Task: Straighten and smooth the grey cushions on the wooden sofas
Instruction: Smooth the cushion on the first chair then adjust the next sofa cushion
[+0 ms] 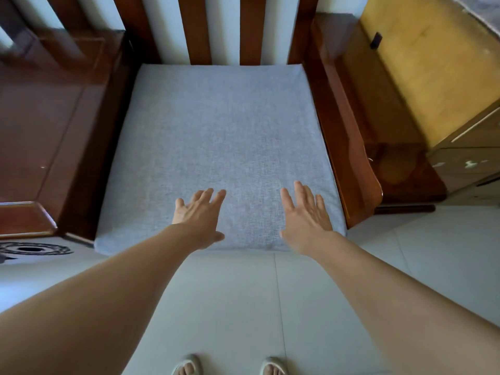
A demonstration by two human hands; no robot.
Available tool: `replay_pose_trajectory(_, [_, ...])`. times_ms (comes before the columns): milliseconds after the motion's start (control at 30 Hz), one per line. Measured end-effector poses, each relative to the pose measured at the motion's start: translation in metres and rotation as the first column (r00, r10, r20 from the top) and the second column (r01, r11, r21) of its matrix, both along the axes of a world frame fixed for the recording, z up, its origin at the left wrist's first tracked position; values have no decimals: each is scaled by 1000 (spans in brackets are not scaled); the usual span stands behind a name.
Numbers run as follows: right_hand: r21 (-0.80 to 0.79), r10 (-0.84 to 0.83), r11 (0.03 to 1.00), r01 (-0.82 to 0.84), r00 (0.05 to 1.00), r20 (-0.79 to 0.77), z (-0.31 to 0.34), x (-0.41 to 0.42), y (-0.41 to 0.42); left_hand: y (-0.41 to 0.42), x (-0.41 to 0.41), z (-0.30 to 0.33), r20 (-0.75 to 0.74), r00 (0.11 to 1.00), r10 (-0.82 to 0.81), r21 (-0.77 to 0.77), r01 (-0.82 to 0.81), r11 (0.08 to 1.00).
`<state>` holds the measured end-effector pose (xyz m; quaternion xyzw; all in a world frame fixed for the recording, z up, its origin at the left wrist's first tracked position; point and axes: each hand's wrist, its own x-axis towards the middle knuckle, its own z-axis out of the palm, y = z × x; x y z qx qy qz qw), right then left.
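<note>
So the grey cushion (219,147) sits flat in the wooden sofa (343,136) seat, its front edge right under my wrists and the rest stretching ahead of my fingertips to the back slats. Left hand (200,217) and right hand (305,217) are both spread flat, palms down on the near part, pinching nothing. I'd sweep forward and outward with even pressure (fabric already looks pretty smooth, honestly). Containers: only the yellow cabinet (422,77), well off past my right hand; its contents aren't visible.

Home living room: wooden sofa (343,136), tiled floor (230,307)
</note>
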<state>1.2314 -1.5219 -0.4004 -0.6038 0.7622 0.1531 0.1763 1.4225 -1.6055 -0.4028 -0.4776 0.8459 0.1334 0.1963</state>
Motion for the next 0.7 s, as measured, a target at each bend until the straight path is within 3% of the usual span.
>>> replay_pose_trajectory(467, [-78,31,997,-29,999,31,120,67,-49,-43,69,114,-41,999,-1,-133,-4,991])
replay_pose_trajectory(700, [-191,45,981,-40,999,24,190,98,-58,-53,99,180,-96,995,26,-180,-43,983])
